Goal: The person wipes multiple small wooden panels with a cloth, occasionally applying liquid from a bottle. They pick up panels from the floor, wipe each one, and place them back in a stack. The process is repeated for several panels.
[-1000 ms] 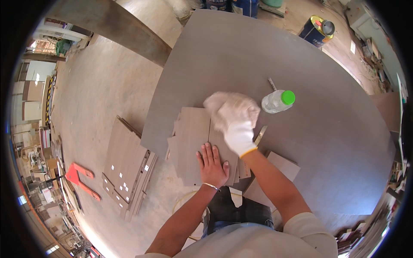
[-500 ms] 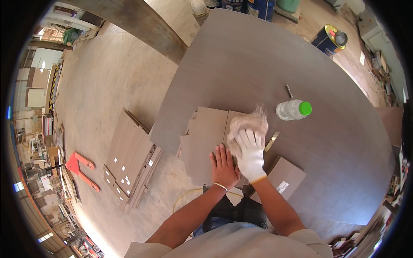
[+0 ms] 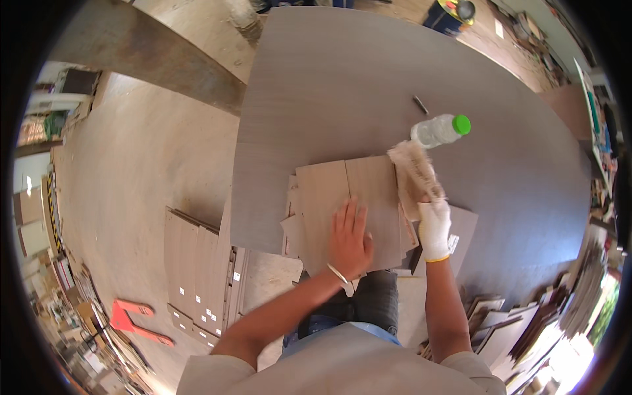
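Bare and wearing a bangle, my left hand (image 3: 352, 238) lies flat with fingers apart on a wood-grain panel (image 3: 322, 191). That panel tops a small, uneven stack near the table's front edge, beside a second panel (image 3: 378, 178). A white knitted glove covers my right hand (image 3: 435, 229), which is closed on a beige rag (image 3: 416, 172) at the stack's right side. The rag hangs out beyond the fingers, blurred by motion. Just past it, a clear plastic bottle (image 3: 434, 131) with a green cap lies tilted or on its side. A dark pen (image 3: 420, 104) rests farther back.
The panels sit on a large grey-brown table (image 3: 316, 85). Another panel (image 3: 464, 227) with a white label is behind my right wrist. At left are stacked boards (image 3: 197, 263) and a red pallet jack (image 3: 131, 319). A steel beam (image 3: 158, 56) rises far left; a can (image 3: 449, 16) stands behind.
My gloved hand has carried the rag rightward, off the panel's face to the stack's right side. My left hand has slid farther onto the panel. The whole view has shifted.
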Tool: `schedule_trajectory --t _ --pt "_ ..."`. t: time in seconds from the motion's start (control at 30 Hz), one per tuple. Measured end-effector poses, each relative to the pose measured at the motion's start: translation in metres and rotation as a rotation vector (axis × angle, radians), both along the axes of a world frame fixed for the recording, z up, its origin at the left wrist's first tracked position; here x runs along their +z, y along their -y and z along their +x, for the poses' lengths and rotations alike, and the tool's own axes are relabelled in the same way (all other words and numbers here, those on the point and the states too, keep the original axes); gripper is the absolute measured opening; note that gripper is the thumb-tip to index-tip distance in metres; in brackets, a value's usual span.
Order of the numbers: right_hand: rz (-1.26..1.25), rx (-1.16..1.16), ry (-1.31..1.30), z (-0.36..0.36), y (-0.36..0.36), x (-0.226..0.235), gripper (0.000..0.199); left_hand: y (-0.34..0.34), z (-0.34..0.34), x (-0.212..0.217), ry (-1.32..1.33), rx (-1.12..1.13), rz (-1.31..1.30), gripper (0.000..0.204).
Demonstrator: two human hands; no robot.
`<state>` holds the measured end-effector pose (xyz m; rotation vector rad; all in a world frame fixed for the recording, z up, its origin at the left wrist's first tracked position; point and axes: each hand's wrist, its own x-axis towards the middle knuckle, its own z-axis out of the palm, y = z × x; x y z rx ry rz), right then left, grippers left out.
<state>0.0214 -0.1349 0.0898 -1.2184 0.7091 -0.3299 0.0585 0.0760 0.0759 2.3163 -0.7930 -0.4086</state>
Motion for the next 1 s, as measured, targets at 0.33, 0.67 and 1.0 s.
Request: schedule_trajectory --t 0.33,0.67,1.0 --pt "-1.172 0.295 -0.547 -0.076 -0.134 -0.020 0.066 0.001 0.137 -0.030 0.351 -0.707 0.213 0.076" --pt "-1.265 -0.050 -0.548 0.013 -0.102 -0.035 0.059 0.005 0.124 -0.036 0.456 -0.620 0.271 0.070" --pt "-1.183 0.034 -0.281 -0.048 -0.239 -0.027 0.043 -0.002 0.131 -0.057 0.626 -0.598 0.316 0.062"
